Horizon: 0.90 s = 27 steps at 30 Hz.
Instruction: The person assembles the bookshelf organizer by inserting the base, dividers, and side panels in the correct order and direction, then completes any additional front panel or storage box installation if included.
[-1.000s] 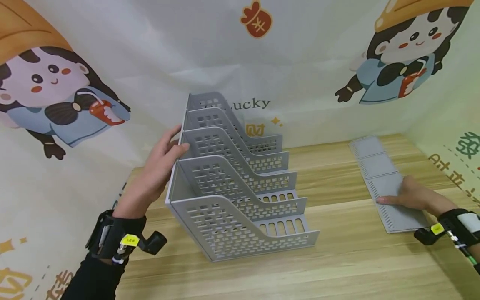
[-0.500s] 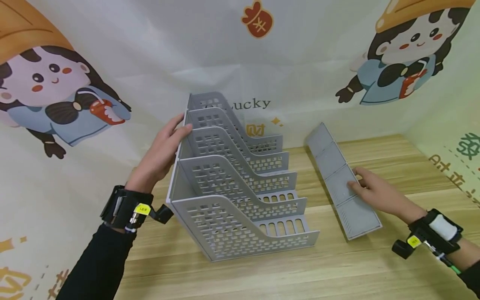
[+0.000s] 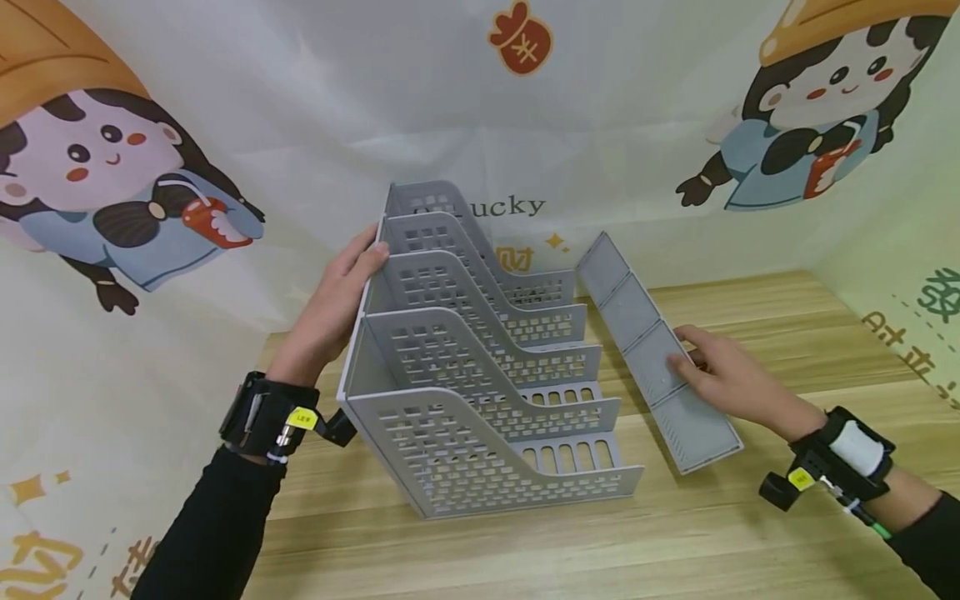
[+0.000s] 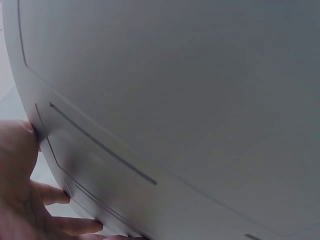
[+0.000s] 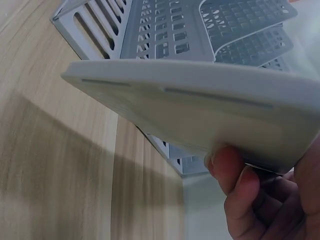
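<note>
A grey file organizer [image 3: 480, 467] with several slotted dividers stands upright on the table in the head view. My left hand [image 3: 333, 304] grips the upper edge of its back panel, thumb over the edge and fingers against the outer face. The left wrist view shows that flat back panel [image 4: 190, 100] close up, with some fingertips touching it. To the organizer's right, my right hand [image 3: 727, 375] holds a long grey plastic panel [image 3: 652, 350], scored into sections, by its right edge. The panel is tilted, and in the right wrist view fingers are curled beneath it.
The wood-grain table [image 3: 562, 550] extends around the organizer. A printed cloth backdrop [image 3: 375, 83] with cartoon figures rises behind and at both sides.
My right hand has brought the long panel left, tilting it up beside the organizer. My left hand has slid farther up along the back panel's edge.
</note>
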### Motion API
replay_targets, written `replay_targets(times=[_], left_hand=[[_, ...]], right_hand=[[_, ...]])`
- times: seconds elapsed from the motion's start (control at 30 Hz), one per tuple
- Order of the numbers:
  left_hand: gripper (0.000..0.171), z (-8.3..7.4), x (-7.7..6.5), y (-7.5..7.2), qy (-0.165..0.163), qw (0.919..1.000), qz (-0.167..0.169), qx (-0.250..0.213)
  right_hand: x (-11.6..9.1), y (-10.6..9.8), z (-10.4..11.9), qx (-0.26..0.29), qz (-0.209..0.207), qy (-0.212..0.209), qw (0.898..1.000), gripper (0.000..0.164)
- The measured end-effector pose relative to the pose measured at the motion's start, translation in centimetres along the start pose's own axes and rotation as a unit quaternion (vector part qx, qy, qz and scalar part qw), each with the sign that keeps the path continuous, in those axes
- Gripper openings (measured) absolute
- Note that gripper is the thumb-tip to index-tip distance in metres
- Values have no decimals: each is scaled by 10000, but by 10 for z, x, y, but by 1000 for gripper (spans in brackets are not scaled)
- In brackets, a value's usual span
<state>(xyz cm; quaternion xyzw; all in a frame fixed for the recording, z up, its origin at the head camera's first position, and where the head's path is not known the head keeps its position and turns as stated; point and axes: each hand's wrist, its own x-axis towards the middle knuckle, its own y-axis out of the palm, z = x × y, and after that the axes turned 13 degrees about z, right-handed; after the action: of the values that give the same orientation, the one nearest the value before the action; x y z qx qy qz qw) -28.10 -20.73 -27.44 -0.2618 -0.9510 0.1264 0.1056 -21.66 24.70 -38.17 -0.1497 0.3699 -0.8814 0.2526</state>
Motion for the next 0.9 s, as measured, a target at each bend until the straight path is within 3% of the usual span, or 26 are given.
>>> replay_targets(times=[0.5,0.9], left_hand=[[61,0,0,1,30,10000,-2,9],[61,2,0,0,113,9999,57,18]], right_hand=[[9,-2,3,-112,182,4,9998,28],[26,-13,29,-504,445,-68,9977,22]])
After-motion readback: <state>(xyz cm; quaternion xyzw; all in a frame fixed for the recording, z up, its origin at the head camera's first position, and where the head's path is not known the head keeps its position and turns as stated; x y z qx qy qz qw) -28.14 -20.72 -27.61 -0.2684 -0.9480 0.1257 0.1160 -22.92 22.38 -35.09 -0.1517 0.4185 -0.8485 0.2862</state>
